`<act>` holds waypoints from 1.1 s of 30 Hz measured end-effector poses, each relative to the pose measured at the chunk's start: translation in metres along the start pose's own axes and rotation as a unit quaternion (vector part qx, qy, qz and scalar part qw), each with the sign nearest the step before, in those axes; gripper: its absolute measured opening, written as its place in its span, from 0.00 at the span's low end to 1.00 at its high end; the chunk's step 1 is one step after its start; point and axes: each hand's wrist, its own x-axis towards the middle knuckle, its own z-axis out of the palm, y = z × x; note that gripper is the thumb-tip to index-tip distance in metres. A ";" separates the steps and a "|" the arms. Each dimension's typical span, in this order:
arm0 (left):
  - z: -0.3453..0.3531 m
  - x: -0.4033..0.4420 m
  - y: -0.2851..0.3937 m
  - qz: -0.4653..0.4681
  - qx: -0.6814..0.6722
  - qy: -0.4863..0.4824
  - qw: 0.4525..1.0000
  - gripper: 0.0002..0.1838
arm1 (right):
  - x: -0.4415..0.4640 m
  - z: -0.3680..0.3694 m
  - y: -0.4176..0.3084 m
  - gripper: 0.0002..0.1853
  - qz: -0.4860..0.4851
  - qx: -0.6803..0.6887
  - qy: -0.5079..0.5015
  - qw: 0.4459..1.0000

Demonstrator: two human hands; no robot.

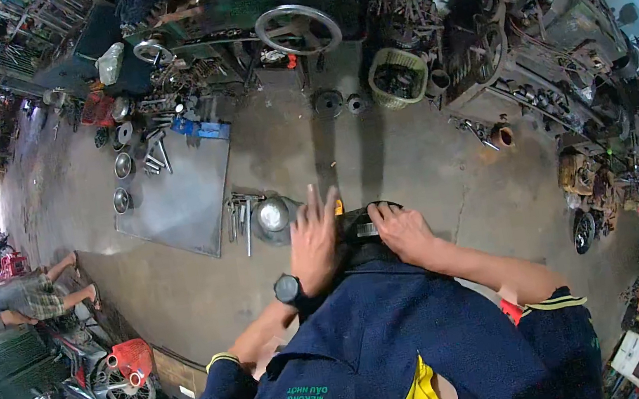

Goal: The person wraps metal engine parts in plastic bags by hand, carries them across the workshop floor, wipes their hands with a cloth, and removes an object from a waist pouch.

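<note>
In the head view a black item (354, 232) with a small white label is in front of my chest; I cannot make out its kind. My right hand (404, 229) has its fingers curled over the item's right end. My left hand (315, 238), with a black watch on the wrist, is at the item's left side. Its fingers are stretched upward and apart, slightly blurred. A small yellow-orange piece (338, 207) shows near the left fingertips. Beyond that hand, on the floor, sit a round metal part (274, 217) and several metal tools (243, 220).
A grey metal sheet (177, 197) lies on the floor at left. Machines with a handwheel (298, 29) line the back, near a plastic basket (398, 77). Another machine (530, 49) stands at right. A motorbike (114, 382) and a crouching person (26, 298) are at left.
</note>
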 end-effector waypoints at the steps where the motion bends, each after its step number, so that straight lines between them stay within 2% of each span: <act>1: 0.004 0.003 -0.006 0.002 -0.010 0.015 1.000 0.39 | 0.002 0.006 0.001 0.27 -0.002 0.002 -0.004 1.000; 3: 0.014 0.007 -0.031 -0.009 -0.146 -0.009 0.989 0.31 | 0.003 0.005 0.004 0.27 -0.019 0.001 0.006 1.000; 6: 0.020 0.007 -0.046 -0.068 -0.366 -0.161 0.914 0.19 | 0.000 -0.003 0.004 0.26 -0.043 0.002 0.023 0.999; 7: 0.016 0.005 -0.038 -0.035 -0.347 -0.051 0.936 0.09 | 0.000 -0.004 0.004 0.26 -0.043 0.003 0.015 0.999; 10: 0.023 0.002 -0.036 -0.059 -0.339 0.005 0.939 0.09 | -0.003 -0.009 0.004 0.26 -0.046 0.027 0.012 0.999; 13: 0.019 -0.002 -0.031 -0.094 -0.362 0.010 0.927 0.09 | -0.011 -0.016 0.003 0.27 -0.043 0.059 0.016 0.997; 19: 0.024 0.000 -0.041 -0.063 -0.347 0.020 0.936 0.08 | -0.021 -0.059 0.003 0.27 0.011 0.115 0.046 0.992; 22: 0.014 0.005 -0.046 -0.076 -0.350 -0.079 0.930 0.10 | -0.034 -0.093 0.013 0.26 0.009 0.165 0.091 0.982; 25: -0.001 0.012 -0.038 -0.025 -0.309 0.011 0.951 0.11 | -0.040 -0.100 0.028 0.25 -0.002 0.190 0.178 0.965; 28: -0.012 0.017 -0.033 0.039 -0.330 0.085 0.939 0.13 | -0.043 -0.096 0.032 0.25 0.002 0.207 0.242 0.948; 32: -0.032 0.024 -0.015 0.071 -0.322 0.126 0.936 0.13 | -0.043 -0.096 0.031 0.27 0.022 0.251 0.269 0.930; 33: -0.036 0.024 -0.013 0.074 -0.329 0.117 0.934 0.16 | -0.043 -0.096 0.030 0.28 0.030 0.268 0.269 0.925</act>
